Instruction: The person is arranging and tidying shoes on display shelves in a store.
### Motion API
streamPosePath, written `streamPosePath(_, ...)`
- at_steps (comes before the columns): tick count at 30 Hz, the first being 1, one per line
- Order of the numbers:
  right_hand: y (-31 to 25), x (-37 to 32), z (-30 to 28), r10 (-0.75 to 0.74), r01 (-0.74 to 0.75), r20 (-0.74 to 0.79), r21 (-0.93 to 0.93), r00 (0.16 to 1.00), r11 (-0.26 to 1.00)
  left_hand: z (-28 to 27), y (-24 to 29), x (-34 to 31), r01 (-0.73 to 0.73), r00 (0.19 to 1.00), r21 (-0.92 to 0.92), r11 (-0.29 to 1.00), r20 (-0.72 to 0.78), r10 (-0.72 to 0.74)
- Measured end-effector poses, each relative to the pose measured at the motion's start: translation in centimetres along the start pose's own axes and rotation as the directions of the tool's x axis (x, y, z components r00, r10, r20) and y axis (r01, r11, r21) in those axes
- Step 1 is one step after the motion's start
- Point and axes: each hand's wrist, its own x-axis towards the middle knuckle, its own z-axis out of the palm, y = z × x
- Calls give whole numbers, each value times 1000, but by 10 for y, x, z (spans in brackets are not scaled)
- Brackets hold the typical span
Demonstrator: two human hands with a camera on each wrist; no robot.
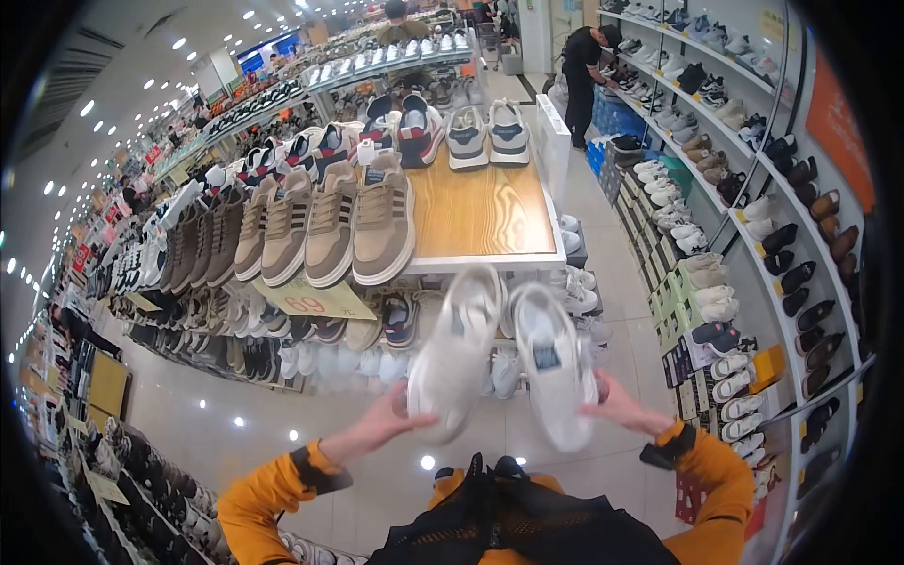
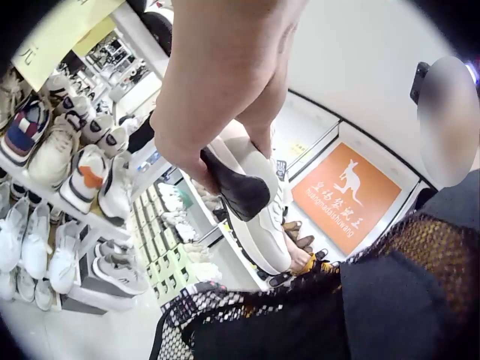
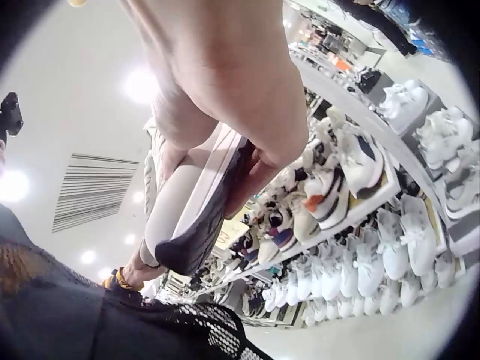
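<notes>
In the head view my left hand (image 1: 381,420) grips a cream-white sneaker (image 1: 459,353) by its toe end, the heel pointing away from me. My right hand (image 1: 623,407) holds a second pale sneaker (image 1: 556,372) by the toe; a dark label shows on its insole. Both shoes hang side by side in the air before the display table (image 1: 480,212). The left wrist view shows fingers and thumb clasped about the toe of the left sneaker (image 2: 259,225), whose sole has a black part. In the right wrist view, the right sneaker (image 3: 180,206) shows a dark sole edge.
Rows of beige striped sneakers (image 1: 381,226) fill the table's left side, above a yellow price sign (image 1: 311,299). Two grey-and-white shoes (image 1: 488,137) stand at its far edge. Shoe shelves (image 1: 725,179) line the right wall, where a person in black (image 1: 581,80) leans in.
</notes>
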Motion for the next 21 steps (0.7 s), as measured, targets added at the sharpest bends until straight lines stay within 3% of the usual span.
streamPosePath(2,26,-6,2,105,-100,106,-53,989,994,2,-22,-3,27,996,26,999,82,-29)
streamPosePath(3,38,-2,3,117,-112,105,-47,988,993,7,-21,-3,170,985,-9,985,36,-169)
streamPosePath(8,78,75,7,285,-288,69,44,956,957,-11,-65,77,216,976,-171,961,36,-213)
streamPosePath(10,69,109,10,285,-287,34,90,958,954,-21,-61,118,206,978,-211,956,34,-204)
streamPosePath(12,61,150,1,276,-274,2,132,961,953,-28,-46,157,96,984,-184,978,169,-65)
streamPosePath(15,41,204,-22,238,-239,27,167,971,956,-49,-53,229,-22,993,-193,981,110,43)
streamPosePath(18,28,236,-38,254,-254,15,120,967,960,-59,-40,276,30,963,-323,946,264,60)
streamPosePath(19,40,251,-53,59,-32,73,-327,996,944,-58,-36,283,44,956,-338,940,288,59)
streamPosePath(20,48,264,-63,-87,214,215,-687,973,694,-61,-38,293,40,955,-348,937,290,67)
streamPosePath(21,55,273,-65,-33,72,109,-379,994,923,-66,-48,308,-62,948,-242,968,290,133)
